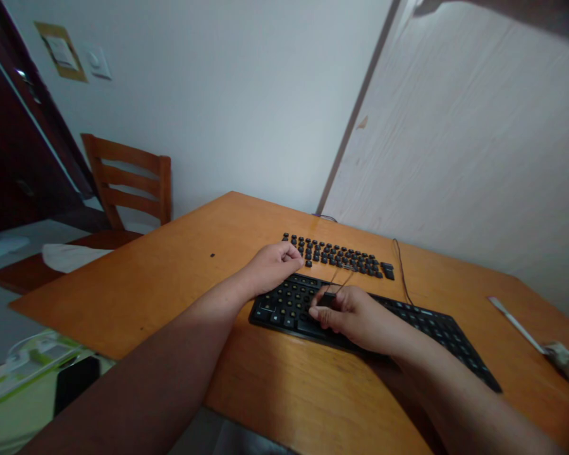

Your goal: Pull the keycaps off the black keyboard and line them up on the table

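Observation:
A black keyboard (294, 323) lies on the wooden table, many of its keys stripped to bare switches on the left part. Loose black keycaps (329, 256) sit in rows just behind it. My left hand (277, 264) rests over the keyboard's back left edge, beside the keycap rows. Its fingers are curled closed, and whatever they may hold is hidden. Over the middle of the keyboard, my right hand (353, 316) grips a wire keycap puller (336, 283) by its dark handle. The puller's two thin wires point away toward the keycaps.
One small black piece (212, 255) lies apart on the table's left. A cable (401, 272) runs behind the keyboard. At the right are a white-handled brush-like tool (516, 323) and a crumpled item (566, 363). A wooden chair (133, 177) stands at the far left.

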{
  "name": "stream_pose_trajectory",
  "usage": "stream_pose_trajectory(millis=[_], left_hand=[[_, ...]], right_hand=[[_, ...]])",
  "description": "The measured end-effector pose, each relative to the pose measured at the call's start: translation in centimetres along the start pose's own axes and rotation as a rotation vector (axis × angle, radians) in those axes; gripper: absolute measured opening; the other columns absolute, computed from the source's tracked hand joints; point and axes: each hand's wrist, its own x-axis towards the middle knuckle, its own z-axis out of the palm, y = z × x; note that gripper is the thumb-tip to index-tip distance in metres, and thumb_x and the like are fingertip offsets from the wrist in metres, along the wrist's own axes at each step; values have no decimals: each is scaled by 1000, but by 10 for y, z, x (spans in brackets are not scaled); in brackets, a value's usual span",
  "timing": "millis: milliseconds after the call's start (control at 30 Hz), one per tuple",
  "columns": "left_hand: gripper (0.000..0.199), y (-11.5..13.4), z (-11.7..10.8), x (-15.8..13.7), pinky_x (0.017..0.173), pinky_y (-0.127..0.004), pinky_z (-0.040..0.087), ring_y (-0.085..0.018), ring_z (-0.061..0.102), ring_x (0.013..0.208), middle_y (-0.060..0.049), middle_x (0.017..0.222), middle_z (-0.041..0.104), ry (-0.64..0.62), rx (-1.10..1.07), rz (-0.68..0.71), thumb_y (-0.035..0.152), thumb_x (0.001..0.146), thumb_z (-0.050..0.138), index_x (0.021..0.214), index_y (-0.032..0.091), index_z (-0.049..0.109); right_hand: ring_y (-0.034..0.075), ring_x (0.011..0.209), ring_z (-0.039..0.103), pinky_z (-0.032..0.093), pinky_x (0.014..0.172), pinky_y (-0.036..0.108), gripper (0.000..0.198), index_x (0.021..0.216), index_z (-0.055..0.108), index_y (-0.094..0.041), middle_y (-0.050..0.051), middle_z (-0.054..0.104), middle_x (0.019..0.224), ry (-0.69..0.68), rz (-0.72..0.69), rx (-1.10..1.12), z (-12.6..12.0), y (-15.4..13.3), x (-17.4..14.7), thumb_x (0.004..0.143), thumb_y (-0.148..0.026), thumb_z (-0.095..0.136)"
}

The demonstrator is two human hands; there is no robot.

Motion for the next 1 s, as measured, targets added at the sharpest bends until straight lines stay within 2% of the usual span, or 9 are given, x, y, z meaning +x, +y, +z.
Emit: stream_pose_trajectory(millis=[167, 367, 600, 867, 1000], left_hand=[[17, 2, 0, -1, 60, -26, 39, -14, 51, 62, 1, 68, 59, -10, 10, 16, 34, 77, 62, 80, 18, 66], [17, 1, 0, -1, 60, -26, 39, -14, 52, 63, 0, 70, 60, -23, 27, 32, 34, 78, 61, 82, 18, 65], [20, -1, -1, -1, 60, -25, 39, -13, 53, 65, 0, 71, 60, -37, 71, 42, 36, 80, 59, 85, 17, 64], [20, -2, 0, 0, 59, -24, 39, -13, 53, 66, 0, 73, 60, -45, 94, 44, 36, 81, 58, 87, 17, 64], [19, -1, 0, -1, 59, -24, 40, -13, 53, 64, 1, 71, 59, -48, 94, 46, 35, 81, 58, 86, 17, 63]], right_hand=[[10, 57, 44, 35, 55, 23, 28, 77, 57, -18, -3, 51, 64, 55, -7, 79, 7, -1, 1, 88, -43, 60], [9, 52, 42, 32, 51, 22, 26, 78, 56, -18, -5, 51, 59, 86, 42, 114, 7, -1, 2, 87, -43, 61], [9, 53, 43, 32, 51, 22, 26, 82, 58, -18, -5, 51, 60, 124, 13, 56, 7, 3, 3, 88, -43, 59], [9, 50, 47, 36, 44, 19, 26, 85, 57, -20, -5, 52, 61, 105, 157, 117, 6, -4, -2, 85, -45, 63], [8, 47, 45, 34, 42, 18, 28, 82, 56, -20, -6, 49, 56, 150, 165, 108, 8, -5, -2, 82, -46, 66]])
